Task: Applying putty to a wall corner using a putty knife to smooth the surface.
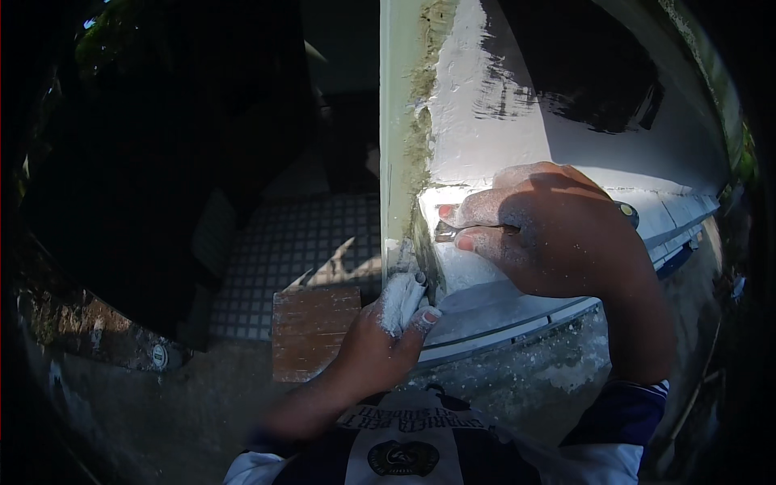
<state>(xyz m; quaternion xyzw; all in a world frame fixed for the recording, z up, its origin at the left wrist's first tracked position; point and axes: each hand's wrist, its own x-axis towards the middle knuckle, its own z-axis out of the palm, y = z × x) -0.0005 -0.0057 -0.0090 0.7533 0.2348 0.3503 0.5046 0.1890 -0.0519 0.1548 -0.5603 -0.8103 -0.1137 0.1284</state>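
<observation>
My right hand [558, 230] is closed round a putty knife, pinching it low between thumb and fingers. A short stretch of its metal blade [444, 232] shows at the fingertips, against the white ledge beside the green post. The dark, yellow-tipped end of its handle [627, 212] pokes out behind the hand. White powder coats both hands. Lower down, my left hand [388, 323] is closed near the foot of the post, its fingers thick with white. A small round, tube-like end [420, 278] sticks up at these fingers; what the hand holds is not clear.
The pale green post [398, 121] has a rough, stained edge. Right of it rises a white wall [477, 145] with a black painted patch [598, 65]. A tiled ledge [509, 323] curves below. A brown wooden board [311, 323] and chequered floor tiles [267, 250] lie left.
</observation>
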